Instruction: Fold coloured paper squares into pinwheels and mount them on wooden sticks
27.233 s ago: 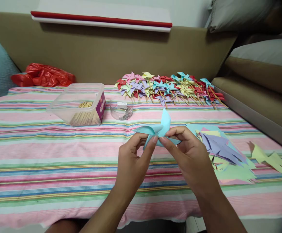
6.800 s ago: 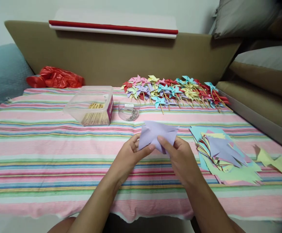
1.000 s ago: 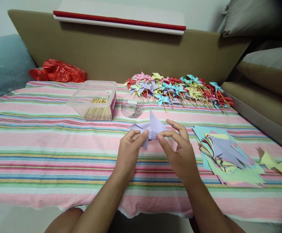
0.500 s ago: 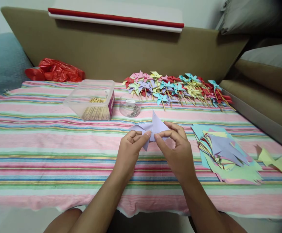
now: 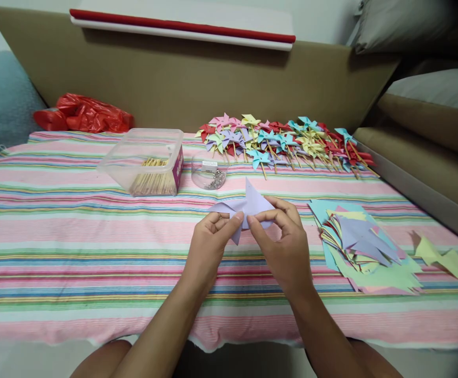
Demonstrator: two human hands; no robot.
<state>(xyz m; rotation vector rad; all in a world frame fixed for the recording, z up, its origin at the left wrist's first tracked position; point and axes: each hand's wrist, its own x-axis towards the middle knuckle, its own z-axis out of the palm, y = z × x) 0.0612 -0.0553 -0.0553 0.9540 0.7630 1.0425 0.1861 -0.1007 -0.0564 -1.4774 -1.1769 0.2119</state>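
A purple paper pinwheel point(image 5: 254, 202), partly folded, is held between both hands above the striped cloth. My left hand point(image 5: 215, 236) pinches it near its middle, thumb on top. From the other side my right hand point(image 5: 284, 236) grips its lower right part between thumb and fingers. One pointed blade stands up toward the back, and another hangs down between the hands. The fingers hide part of the paper's centre. Just beyond the hands sits a round clear container point(image 5: 209, 173) with small metal pins in it.
Left of the pins stands a clear plastic box point(image 5: 138, 142) of wooden sticks. Finished pinwheels point(image 5: 288, 142) lie piled at the back. On the right are stacked cut papers point(image 5: 371, 247) and a yellow cut sheet point(image 5: 445, 260). A red plastic bag point(image 5: 95, 114) rests at the back left.
The whole view has shifted slightly, so things sit a little further left. Both hands keep the same hold on the purple pinwheel, with hardly any movement.
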